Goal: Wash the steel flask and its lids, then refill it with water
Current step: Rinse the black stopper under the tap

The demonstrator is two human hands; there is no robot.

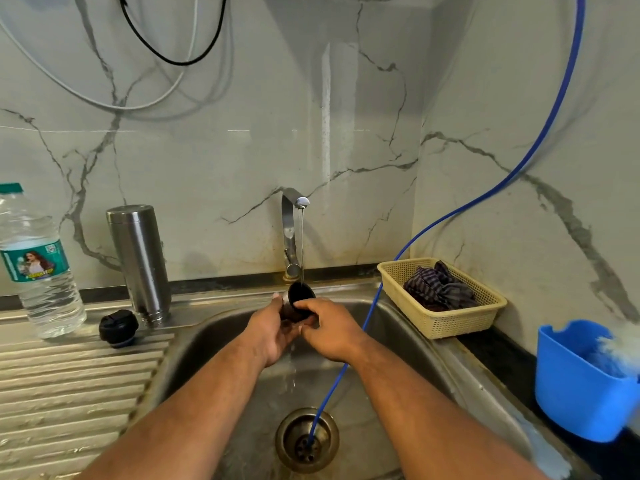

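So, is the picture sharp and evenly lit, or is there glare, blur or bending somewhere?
Head view: left hand, right hand and the cup lid they hold are sharp; a pale glare stripe runs down the wall behind the tap; the tub is smeared at the right frame edge; the wide lens bows straight edges.

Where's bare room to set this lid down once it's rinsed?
For the lid, the ribbed drainboard in front of the bottle and stopper is bare. The back-left corner is crowded by the flask, stopper and bottle; the right rim by the basket and blue tub.
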